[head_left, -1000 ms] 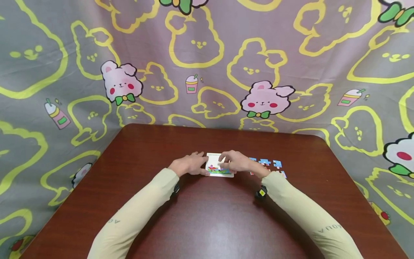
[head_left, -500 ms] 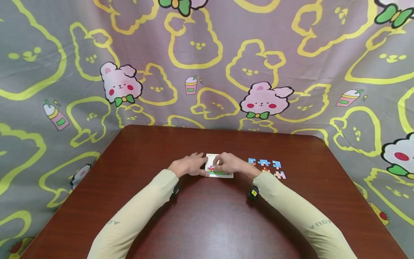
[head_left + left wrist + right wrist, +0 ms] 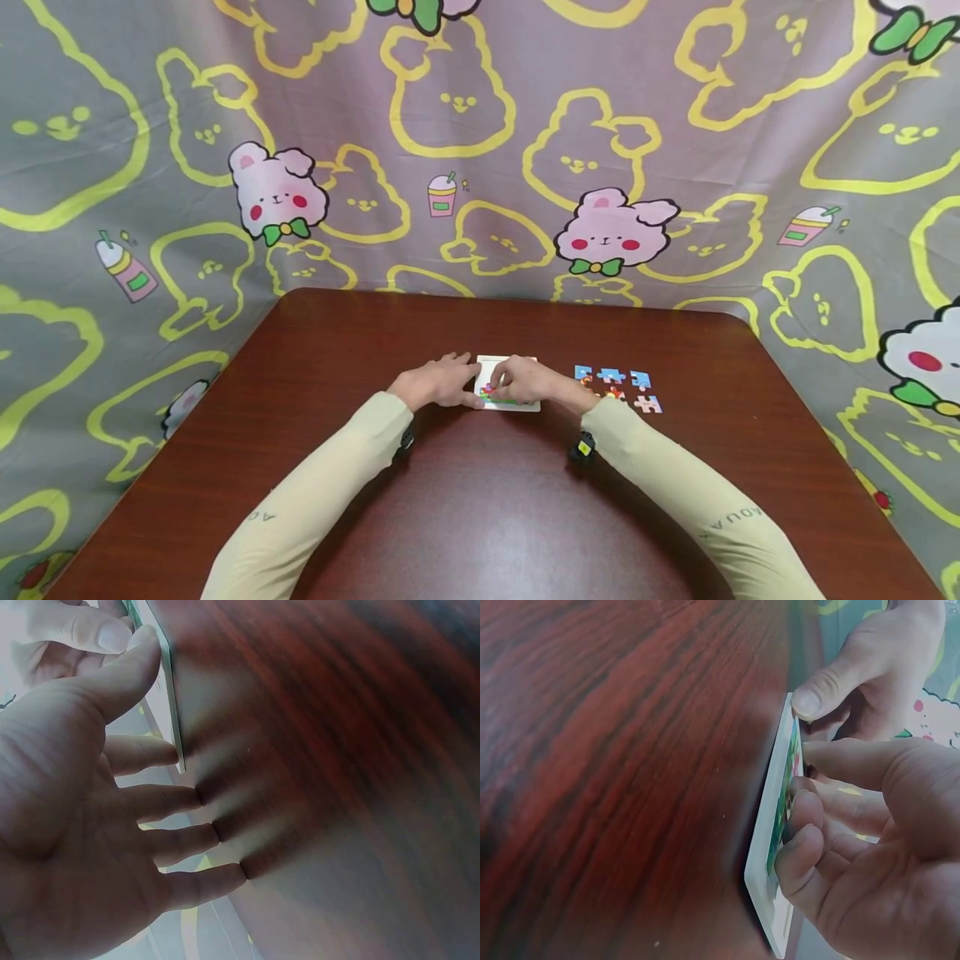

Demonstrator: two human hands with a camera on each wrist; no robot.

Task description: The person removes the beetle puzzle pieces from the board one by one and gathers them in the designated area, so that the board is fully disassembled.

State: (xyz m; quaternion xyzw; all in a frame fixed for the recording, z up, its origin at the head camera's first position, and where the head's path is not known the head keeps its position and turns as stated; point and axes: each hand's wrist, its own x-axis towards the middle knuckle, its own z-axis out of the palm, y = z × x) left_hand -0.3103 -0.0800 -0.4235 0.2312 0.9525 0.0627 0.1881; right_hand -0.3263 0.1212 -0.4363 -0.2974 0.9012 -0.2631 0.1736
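A small white-framed jigsaw board (image 3: 489, 364) lies flat on the table, its lower part filled with a colourful picture. At its left side my left hand (image 3: 441, 382) spreads straight fingers. The left wrist view shows that hand's thumb (image 3: 135, 671) on the board's edge, the other fingertips down on the table. Over the board's middle is my right hand (image 3: 527, 379), fingers curled. Seen from the right wrist, its thumb (image 3: 847, 761) and bent fingers (image 3: 802, 855) come together at the picture on a puzzle piece, which they mostly hide.
Several loose puzzle pieces (image 3: 611, 377), blue, pink and orange, lie in rows right of the board; my right forearm partly covers some. The brown table (image 3: 480, 492) reaches back to a patterned curtain (image 3: 480, 125).
My right hand has moved left and slightly down across the board, uncovering more loose pieces on the right. The left hand stays at the board's left edge.
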